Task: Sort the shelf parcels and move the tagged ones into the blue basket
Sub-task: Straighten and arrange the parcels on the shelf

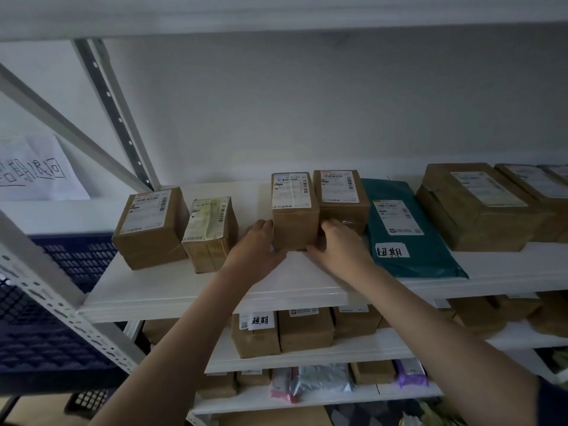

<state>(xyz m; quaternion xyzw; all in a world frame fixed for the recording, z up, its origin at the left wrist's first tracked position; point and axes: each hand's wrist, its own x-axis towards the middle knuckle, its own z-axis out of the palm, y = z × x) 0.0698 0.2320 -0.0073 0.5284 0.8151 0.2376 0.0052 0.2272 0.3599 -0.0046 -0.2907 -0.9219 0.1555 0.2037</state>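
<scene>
Head view, read from the left: the blue basket sits beyond the shelf's left end, behind the perforated upright, with a handwritten paper sign above it; on the top shelf, near its left end, stand 2 cardboard boxes, a larger left box and a smaller box with a yellowed label just beside it; at the shelf's middle the left hand presses the left face of the middle box, and the right hand curls its fingers against that box's right face, so the 2 hands clamp it between them while its base rests on the shelf; no handwritten tag shows on this box; touching it on the right is another labelled box; next comes the teal mailer, lying flat toward the front edge and carrying a white handwritten tag; larger flat boxes fill the right end. On the lower shelf, a tagged box waits. Risks, as I judge them: pulling the clamped box could drag its touching neighbour askew; a tag on a hidden face might be missed, sending the wrong parcel to the basket; the mailer, near the front edge, could be knocked off by the right forearm.
</scene>
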